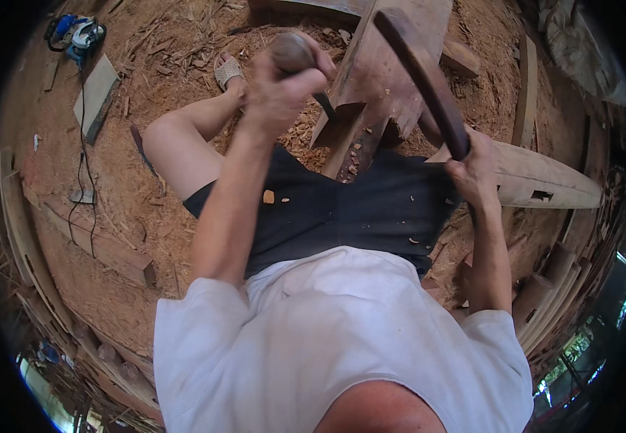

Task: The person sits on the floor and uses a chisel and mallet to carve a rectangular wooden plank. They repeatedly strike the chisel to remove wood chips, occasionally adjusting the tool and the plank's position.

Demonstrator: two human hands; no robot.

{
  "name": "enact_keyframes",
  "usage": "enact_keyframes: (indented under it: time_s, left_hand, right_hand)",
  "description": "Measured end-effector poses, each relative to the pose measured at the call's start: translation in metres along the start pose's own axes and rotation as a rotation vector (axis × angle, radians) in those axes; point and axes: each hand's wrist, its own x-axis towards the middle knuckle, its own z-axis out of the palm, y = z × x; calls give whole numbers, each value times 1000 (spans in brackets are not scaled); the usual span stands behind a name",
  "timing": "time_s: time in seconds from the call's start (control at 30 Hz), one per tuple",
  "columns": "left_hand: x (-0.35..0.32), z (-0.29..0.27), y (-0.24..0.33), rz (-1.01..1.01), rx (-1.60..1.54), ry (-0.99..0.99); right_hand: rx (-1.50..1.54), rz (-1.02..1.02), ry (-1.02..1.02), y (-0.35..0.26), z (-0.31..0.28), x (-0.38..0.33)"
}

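Note:
My left hand (278,88) is closed around the round wooden handle of a chisel (293,52). Its dark blade (324,102) points down at a notch cut in a reddish wooden workpiece (378,79) lying between my knees. My right hand (475,169) grips the lower end of a long dark wooden mallet (421,76), raised up and over the workpiece. I sit in dark shorts and a white shirt, with wood chips on my lap.
Sawdust and shavings cover the ground. A blue power tool (75,35) with a black cord lies at the far left beside a flat board (96,97). A long carved beam (544,180) lies to the right. Planks and round posts (551,289) line both sides.

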Motion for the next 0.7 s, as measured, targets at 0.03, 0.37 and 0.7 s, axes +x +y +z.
enact_keyframes:
  time_s: [0.03, 0.37, 0.7]
  left_hand:
    - [-1, -5, 25, 76, -18, -38]
    - [24, -135, 181, 793, 1041, 482]
    - [-83, -309, -47, -632, 1260, 426]
  right_hand:
    - [20, 4, 79, 8, -2, -4]
    - [-4, 520, 39, 48, 4, -33]
    - [29, 374, 81, 41, 2, -9]
